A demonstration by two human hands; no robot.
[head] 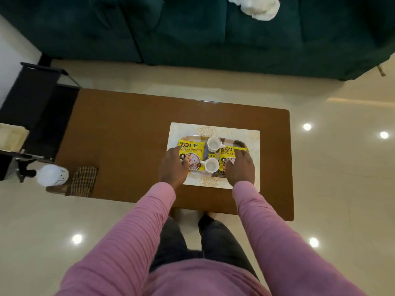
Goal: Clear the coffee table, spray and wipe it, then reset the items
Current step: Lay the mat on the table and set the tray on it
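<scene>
A brown coffee table holds a pale patterned placemat. On the mat rests a tray carrying two yellow soya chunk packets and two white cups. My left hand lies over the tray's left end, on the left packet. My right hand covers the tray's right end, on the right packet. Both hands appear curled around the tray's ends; the fingers are hidden. A white spray bottle and a checked cloth sit at the table's near left corner.
A dark green sofa stands beyond the table, with a white cloth on it. A black side rack adjoins the table's left end. Glossy cream floor surrounds the table; my legs stand at its near edge.
</scene>
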